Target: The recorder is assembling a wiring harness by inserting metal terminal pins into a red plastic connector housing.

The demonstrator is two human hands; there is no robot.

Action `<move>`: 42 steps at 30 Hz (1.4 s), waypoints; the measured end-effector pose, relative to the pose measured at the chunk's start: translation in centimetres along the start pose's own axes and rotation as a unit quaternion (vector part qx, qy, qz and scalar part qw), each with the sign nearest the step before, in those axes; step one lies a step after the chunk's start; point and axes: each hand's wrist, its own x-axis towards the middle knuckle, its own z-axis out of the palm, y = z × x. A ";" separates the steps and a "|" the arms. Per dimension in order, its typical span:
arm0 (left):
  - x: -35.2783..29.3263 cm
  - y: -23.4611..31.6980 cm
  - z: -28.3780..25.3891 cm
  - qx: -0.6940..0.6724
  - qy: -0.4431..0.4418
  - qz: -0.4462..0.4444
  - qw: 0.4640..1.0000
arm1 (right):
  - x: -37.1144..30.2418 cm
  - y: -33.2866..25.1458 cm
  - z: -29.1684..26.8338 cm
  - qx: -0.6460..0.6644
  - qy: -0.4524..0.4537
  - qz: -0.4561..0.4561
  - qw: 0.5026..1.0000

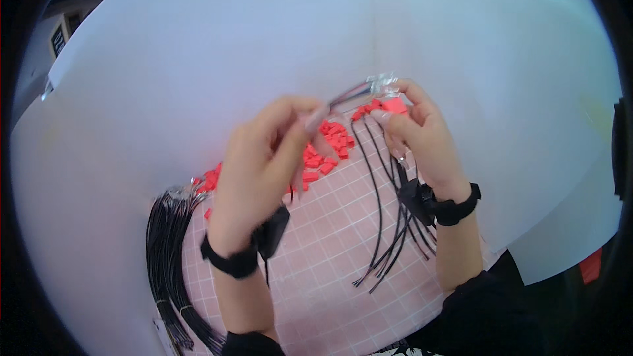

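Note:
My right hand [422, 135] pinches a red plastic connector [395, 105] between thumb and fingers. Smaller red pieces sit beside it at the thumb tip. Several black wires [377, 201] hang from around this hand, their lower ends fanned over the mat. My left hand [264, 158] is raised left of it, slightly smeared, with thumb and forefinger closed together. Dark wires [353, 94] run from those fingertips toward a cluster of shiny silver ends [382, 84] near my right fingers. Whether the left fingers grip these wires or only overlap them is unclear.
A heap of red connectors [336, 138] lies behind my left hand, partly hidden. At the left, a thick tied bundle of black wires [165, 250] has silver tips. Pale sheets [494, 59] stand around the pink gridded mat [316, 290]. Each wrist wears a black strap and box.

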 end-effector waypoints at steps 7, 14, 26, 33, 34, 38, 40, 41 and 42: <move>-2.5 -0.2 5.2 -0.015 0.075 -0.048 0.996 | -1.5 -3.4 -1.8 0.123 0.135 -0.074 0.980; -3.4 -1.3 5.8 0.007 0.177 -0.030 0.984 | -0.5 -1.3 -0.1 0.106 0.021 -0.005 0.994; -3.8 -1.5 6.4 -0.019 0.210 -0.026 0.977 | -0.4 -1.9 0.2 0.343 0.018 0.004 0.939; -3.7 -0.7 7.8 -0.198 0.108 -0.085 0.971 | -0.5 -1.4 -0.2 0.304 0.010 0.006 0.952; -3.2 -0.8 7.9 -0.183 0.079 -0.091 0.976 | -0.5 -1.4 -0.2 0.263 0.035 -0.008 0.964; -3.4 -1.2 8.5 -0.140 0.077 -0.075 0.984 | -1.1 -2.3 -0.8 0.241 0.018 0.016 0.970; -3.5 -1.2 8.1 -0.169 0.084 -0.067 0.980 | -1.6 -2.5 -1.1 0.135 0.013 0.019 0.991; -3.5 -1.5 7.6 -0.184 0.087 -0.056 0.977 | -1.3 -2.4 -0.7 0.040 0.008 0.014 0.999; -3.5 -1.5 7.1 -0.189 0.104 -0.054 0.975 | -1.3 -2.5 0.3 -0.090 0.032 -0.027 0.995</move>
